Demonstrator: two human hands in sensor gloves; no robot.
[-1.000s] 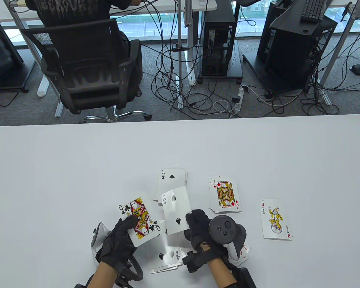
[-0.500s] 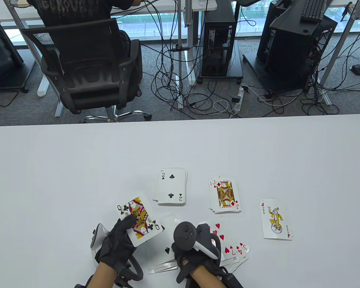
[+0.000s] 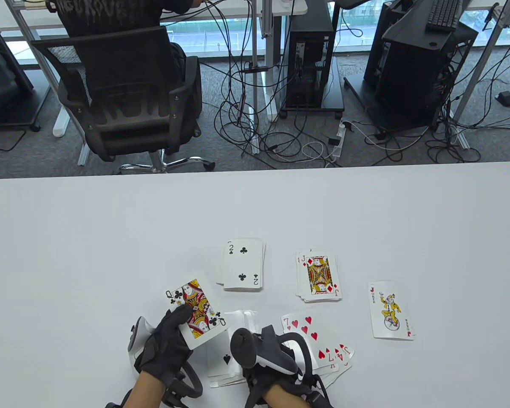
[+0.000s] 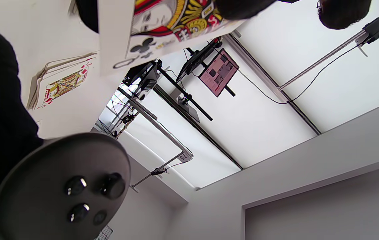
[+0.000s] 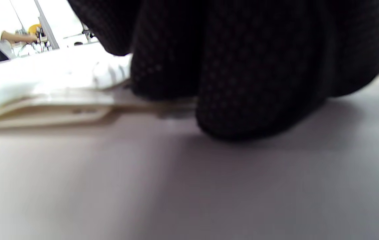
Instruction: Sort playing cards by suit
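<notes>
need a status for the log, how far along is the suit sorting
Done: separate piles started on the table, clubs pile topped by a 2, diamonds pile topped by a jack, hearts fan, spades stack, and a joker set aside. In hand: the left hand holds the queen of clubs; the right hand rests at the spades. Left: placing that queen.

Black mesh-textured sensor gloves on both hands, grey-and-white button-topped trackers strapped behind, forearms unsleeved.
</notes>
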